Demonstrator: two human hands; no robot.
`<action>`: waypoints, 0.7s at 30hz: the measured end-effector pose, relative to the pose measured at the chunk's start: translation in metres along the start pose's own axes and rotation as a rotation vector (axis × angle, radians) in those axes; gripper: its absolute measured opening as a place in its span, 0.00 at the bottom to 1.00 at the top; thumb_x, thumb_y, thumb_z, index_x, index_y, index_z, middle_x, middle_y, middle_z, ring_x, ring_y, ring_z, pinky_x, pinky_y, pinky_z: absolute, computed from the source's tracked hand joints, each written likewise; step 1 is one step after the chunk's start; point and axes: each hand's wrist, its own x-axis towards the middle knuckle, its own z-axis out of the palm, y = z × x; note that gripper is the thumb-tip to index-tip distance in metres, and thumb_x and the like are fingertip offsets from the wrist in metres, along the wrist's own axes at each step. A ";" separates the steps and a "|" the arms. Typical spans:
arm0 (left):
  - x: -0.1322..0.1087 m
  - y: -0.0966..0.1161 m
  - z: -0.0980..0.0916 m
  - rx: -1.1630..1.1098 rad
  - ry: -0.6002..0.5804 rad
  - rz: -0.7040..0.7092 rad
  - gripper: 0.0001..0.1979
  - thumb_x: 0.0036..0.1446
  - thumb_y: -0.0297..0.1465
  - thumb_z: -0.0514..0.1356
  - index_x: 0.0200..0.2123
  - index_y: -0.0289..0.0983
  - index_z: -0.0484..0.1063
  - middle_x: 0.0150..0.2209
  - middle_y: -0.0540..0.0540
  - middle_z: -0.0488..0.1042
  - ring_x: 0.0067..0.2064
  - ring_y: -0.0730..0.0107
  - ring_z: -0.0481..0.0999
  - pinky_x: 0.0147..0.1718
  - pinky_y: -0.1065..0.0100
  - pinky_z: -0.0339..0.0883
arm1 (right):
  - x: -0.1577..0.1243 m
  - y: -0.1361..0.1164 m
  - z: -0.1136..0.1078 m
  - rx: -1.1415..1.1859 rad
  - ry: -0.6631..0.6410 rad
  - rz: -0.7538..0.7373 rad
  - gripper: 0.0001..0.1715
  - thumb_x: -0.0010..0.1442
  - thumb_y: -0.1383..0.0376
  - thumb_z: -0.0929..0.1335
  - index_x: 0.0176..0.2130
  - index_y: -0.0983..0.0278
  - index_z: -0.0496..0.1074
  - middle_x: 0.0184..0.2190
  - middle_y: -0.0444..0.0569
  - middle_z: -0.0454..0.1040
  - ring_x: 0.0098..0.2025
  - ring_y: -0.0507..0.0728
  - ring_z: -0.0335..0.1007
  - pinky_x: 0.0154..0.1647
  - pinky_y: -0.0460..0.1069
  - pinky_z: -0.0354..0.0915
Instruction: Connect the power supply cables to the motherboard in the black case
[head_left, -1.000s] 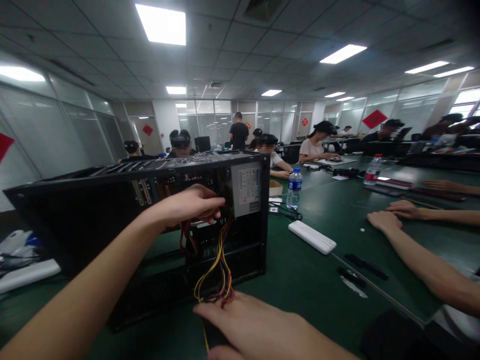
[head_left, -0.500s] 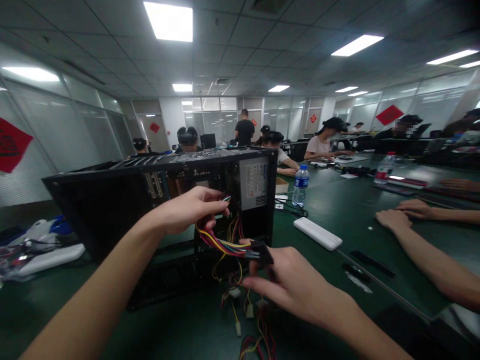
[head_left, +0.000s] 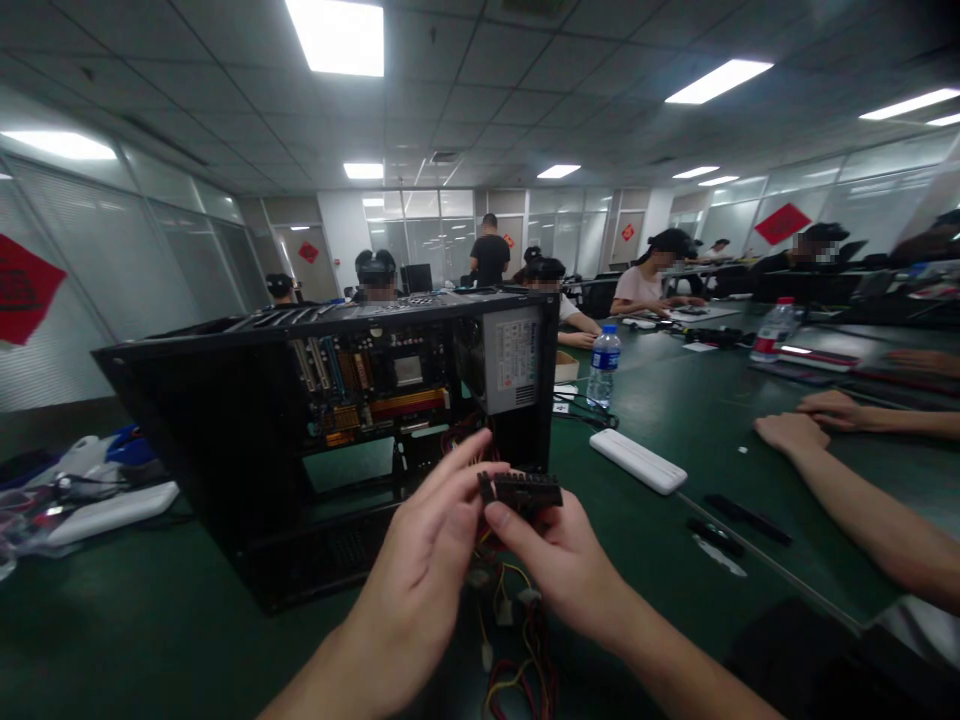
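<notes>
My right hand is closed on a wide black power connector, its thumb pressing the near side and its row of sockets facing up. Against the connector's left end is my left hand, its fingers stretched out and not wrapped round anything. Behind both hands an open black computer case shows its motherboard and a grey power supply. Red, yellow and black power cables with white plugs hang below my hands. The connector's own wires are mostly hidden by my fingers.
To the right on the green table are a white power bank, a water bottle and black strips. Another person's forearms rest at the far right. Plastic bags and a white bar lie left.
My left hand has left the wires in front of the motherboard and come down beside the connector, its fingers now straight. My right hand has turned the connector so its sockets face up.
</notes>
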 end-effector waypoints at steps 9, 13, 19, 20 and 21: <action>0.002 0.014 -0.013 0.037 -0.150 0.187 0.16 0.69 0.34 0.59 0.57 0.56 0.77 0.61 0.59 0.75 0.63 0.70 0.72 0.66 0.70 0.61 | -0.027 0.005 0.008 -0.033 0.060 -0.127 0.25 0.74 0.47 0.60 0.59 0.59 0.68 0.52 0.54 0.75 0.55 0.58 0.75 0.55 0.51 0.75; 0.001 0.016 -0.013 -0.089 -0.200 0.139 0.16 0.70 0.34 0.58 0.57 0.54 0.77 0.59 0.58 0.76 0.62 0.70 0.74 0.66 0.71 0.62 | -0.032 0.008 0.013 -0.005 0.158 -0.100 0.23 0.75 0.49 0.58 0.58 0.59 0.67 0.51 0.56 0.74 0.52 0.59 0.75 0.50 0.52 0.76; 0.002 0.012 -0.005 -0.321 -0.218 -0.012 0.15 0.70 0.38 0.58 0.56 0.48 0.78 0.59 0.52 0.77 0.63 0.63 0.74 0.65 0.67 0.65 | -0.035 0.010 0.029 0.056 0.267 -0.074 0.20 0.74 0.51 0.61 0.54 0.59 0.70 0.51 0.55 0.75 0.54 0.59 0.75 0.53 0.53 0.75; 0.002 0.011 -0.003 -0.343 -0.205 -0.022 0.16 0.70 0.39 0.58 0.56 0.46 0.79 0.59 0.51 0.77 0.62 0.62 0.74 0.64 0.67 0.66 | -0.036 0.012 0.033 0.065 0.281 -0.071 0.21 0.74 0.50 0.61 0.55 0.60 0.70 0.52 0.55 0.75 0.56 0.60 0.74 0.55 0.53 0.74; 0.003 0.010 -0.001 -0.356 -0.190 -0.027 0.16 0.70 0.40 0.58 0.55 0.45 0.79 0.58 0.50 0.77 0.62 0.62 0.74 0.63 0.67 0.67 | -0.036 0.014 0.038 0.078 0.299 -0.070 0.22 0.74 0.50 0.61 0.56 0.60 0.70 0.53 0.55 0.75 0.57 0.60 0.74 0.57 0.53 0.74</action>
